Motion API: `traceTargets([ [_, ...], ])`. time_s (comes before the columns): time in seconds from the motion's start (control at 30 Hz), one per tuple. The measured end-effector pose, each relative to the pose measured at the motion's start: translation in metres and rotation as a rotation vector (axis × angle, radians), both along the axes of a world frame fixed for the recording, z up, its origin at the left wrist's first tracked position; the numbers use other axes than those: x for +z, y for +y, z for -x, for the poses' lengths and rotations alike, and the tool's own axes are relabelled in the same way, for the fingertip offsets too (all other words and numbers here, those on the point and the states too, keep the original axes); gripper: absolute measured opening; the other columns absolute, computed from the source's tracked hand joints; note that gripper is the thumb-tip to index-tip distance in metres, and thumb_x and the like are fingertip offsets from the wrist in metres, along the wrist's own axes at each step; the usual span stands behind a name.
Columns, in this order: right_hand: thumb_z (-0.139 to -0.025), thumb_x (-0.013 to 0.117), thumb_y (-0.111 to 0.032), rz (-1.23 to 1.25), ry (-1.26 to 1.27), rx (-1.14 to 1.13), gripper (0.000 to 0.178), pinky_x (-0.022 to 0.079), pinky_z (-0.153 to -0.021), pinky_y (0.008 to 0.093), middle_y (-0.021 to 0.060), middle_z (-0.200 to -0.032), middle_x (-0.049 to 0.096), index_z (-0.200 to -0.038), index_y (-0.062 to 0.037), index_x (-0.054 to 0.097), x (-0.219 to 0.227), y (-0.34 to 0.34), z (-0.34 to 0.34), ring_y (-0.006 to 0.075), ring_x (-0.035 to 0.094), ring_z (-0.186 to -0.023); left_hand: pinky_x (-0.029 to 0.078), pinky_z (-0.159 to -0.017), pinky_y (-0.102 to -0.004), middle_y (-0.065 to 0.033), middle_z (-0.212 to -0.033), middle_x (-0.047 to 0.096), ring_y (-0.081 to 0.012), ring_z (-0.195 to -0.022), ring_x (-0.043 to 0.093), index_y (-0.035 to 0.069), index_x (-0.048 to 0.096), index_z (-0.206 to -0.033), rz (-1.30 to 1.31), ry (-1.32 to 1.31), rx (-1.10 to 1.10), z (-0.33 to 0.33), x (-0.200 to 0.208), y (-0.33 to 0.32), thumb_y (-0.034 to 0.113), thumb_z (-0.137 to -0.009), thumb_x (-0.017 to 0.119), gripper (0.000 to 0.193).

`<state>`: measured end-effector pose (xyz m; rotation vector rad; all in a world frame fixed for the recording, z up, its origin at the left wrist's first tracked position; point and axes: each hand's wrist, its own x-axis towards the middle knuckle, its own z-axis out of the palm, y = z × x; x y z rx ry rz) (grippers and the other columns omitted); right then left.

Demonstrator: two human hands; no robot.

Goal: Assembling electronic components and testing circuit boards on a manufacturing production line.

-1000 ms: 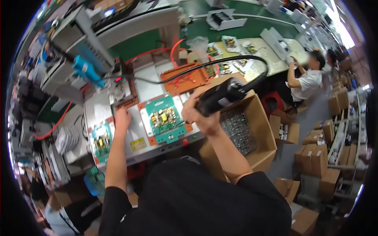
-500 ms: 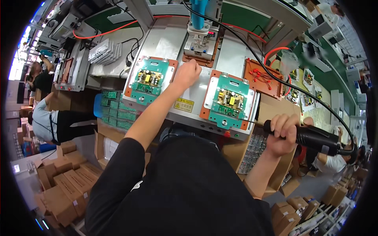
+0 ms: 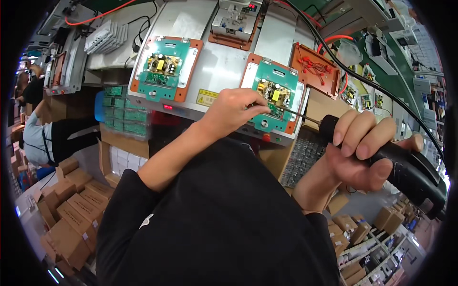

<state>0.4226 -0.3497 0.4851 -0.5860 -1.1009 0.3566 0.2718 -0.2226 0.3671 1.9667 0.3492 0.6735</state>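
My right hand (image 3: 360, 143) is wrapped round a black electric screwdriver (image 3: 412, 178), its thin shaft pointing left. My left hand (image 3: 234, 110) is closed in a pinch at the end of that shaft, in front of the right fixture; whatever the fingertips hold is too small to make out. Behind them, the right circuit board (image 3: 275, 95), with a yellow transformer and capacitors, sits in a green fixture plate (image 3: 264, 125) on an orange base. A matching circuit board (image 3: 162, 65) lies in the left green fixture plate (image 3: 152, 93).
A metal press unit (image 3: 234, 24) stands at the back between the fixtures. An orange tray (image 3: 315, 66) with red leads lies at right. The black cable (image 3: 377, 86) arcs over the right side. Green boards (image 3: 125, 112) lie stacked at left; cartons (image 3: 78, 209) stand beyond.
My left hand has come back from the press unit toward the right, to the screwdriver's end. The screwdriver has risen nearer in my right hand. The whole view has shifted.
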Motion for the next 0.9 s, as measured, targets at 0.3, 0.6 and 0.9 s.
traceTargets([
  [0.3,-0.091,0.066,-0.023,0.008,0.043,0.011,0.057,0.048,-0.046,0.034,0.0059,-0.064,0.051,-0.138,-0.0169,0.034,-0.005,0.019,0.006,0.018,0.05,-0.048,0.05,-0.055,-0.0275,-0.0062,-0.073,0.067,-0.0163,-0.062,0.064,0.004,0.067,-0.076,-0.005,-0.028,0.011,-0.007,0.0,0.013,0.017,-0.076,0.08,0.018],
  [0.6,-0.092,0.064,-0.025,-0.013,0.168,-0.116,0.058,0.047,-0.046,0.0324,0.0067,-0.066,0.047,-0.134,-0.0092,0.027,-0.046,0.018,-0.003,0.0169,0.046,-0.048,0.051,-0.064,-0.0299,-0.0097,-0.078,0.07,-0.0193,-0.069,0.067,0.002,0.071,-0.085,0.148,-0.004,-0.16,-0.025,-0.033,0.017,0.016,-0.081,0.077,0.016],
  [0.9,-0.093,0.062,-0.026,-0.092,0.091,-0.075,0.059,0.043,-0.043,0.0285,0.0035,-0.065,0.044,-0.139,-0.0121,0.027,-0.034,0.026,-0.007,0.0131,0.043,-0.044,0.053,-0.071,-0.0292,-0.0098,-0.085,0.073,-0.0178,-0.078,0.069,0.001,0.073,-0.09,0.161,-0.019,-0.15,-0.021,-0.018,0.028,0.012,-0.081,0.076,0.014],
])
